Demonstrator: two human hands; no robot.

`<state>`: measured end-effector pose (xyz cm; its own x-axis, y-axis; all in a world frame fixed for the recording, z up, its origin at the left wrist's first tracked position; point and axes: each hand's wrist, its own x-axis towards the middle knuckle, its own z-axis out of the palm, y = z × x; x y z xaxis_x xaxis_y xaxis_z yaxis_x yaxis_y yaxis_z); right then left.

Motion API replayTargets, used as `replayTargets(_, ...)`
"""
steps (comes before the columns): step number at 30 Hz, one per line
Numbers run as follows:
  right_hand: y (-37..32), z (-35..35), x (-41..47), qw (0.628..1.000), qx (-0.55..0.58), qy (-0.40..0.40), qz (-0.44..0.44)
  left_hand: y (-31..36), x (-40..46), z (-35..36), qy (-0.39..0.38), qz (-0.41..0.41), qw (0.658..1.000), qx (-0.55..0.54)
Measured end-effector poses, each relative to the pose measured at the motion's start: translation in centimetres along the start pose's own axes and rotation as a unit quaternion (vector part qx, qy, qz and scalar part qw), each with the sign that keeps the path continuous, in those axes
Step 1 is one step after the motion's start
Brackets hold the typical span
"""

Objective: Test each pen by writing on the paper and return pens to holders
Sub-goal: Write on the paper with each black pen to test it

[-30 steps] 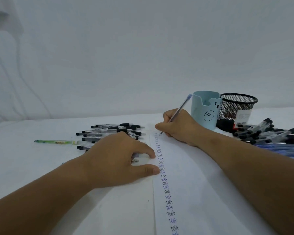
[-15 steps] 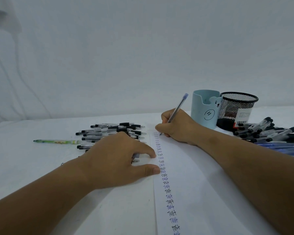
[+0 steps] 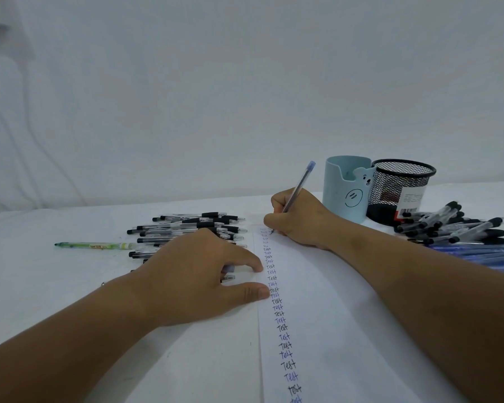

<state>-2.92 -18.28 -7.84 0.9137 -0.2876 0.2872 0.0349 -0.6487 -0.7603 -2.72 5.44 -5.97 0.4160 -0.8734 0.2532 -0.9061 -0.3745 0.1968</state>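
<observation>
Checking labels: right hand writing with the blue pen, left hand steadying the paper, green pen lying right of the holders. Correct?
Not quite. In the head view the green pen lies far left, beyond the black pens, not right of the holders. The right hand does write with the blue pen; the left hand steadies the paper.

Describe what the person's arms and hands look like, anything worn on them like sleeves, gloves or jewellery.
Both forearms are bare right to the frame edge, with no sleeves in view. The left hand and the right hand wear no gloves, and no rings, watch or bracelet show on the visible sides of the fingers or wrists. The nail on the left thumb looks short and unpainted.
</observation>
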Motion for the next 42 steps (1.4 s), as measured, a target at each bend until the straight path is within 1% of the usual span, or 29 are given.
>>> replayTargets(4, 0.15, -0.17, -0.11, 1.000, 0.026, -0.001, 0.013, 0.06, -0.02, -0.02, -0.002, -0.001, 1.000, 0.003)
replayTargets(10, 0.14, -0.03, 0.01, 1.000, -0.005, 0.000, -0.005, 0.11, -0.10, -0.07, 0.003, -0.002, 1.000, 0.002)
replayTargets(14, 0.29, -0.21, -0.06, 1.000, -0.002, -0.011, -0.002, 0.23, -0.11, -0.12, 0.001, 0.000, 1.000, 0.005)
replayTargets(19, 0.17, -0.26, -0.05, 1.000, -0.012, -0.005, -0.011, 0.21, -0.13, -0.17, -0.006, -0.001, 1.000, -0.004)
replayTargets(24, 0.11, -0.40, -0.19, 1.000, -0.013, -0.016, -0.004, 0.04, -0.22, -0.01, 0.004, -0.002, 1.000, -0.008)
replayTargets(29, 0.16, -0.28, -0.15, 1.000, -0.010, -0.002, -0.008, 0.03, -0.23, -0.06, 0.010, -0.009, 1.000, -0.008)
replayTargets(37, 0.15, -0.36, -0.21, 1.000, -0.006, -0.002, -0.007, 0.15, -0.17, -0.08, 0.002, -0.008, 1.000, -0.004)
replayTargets(42, 0.05, -0.24, -0.21, 0.999, -0.032, -0.004, -0.035, 0.25, -0.20, -0.08, -0.002, -0.005, 1.000, 0.003)
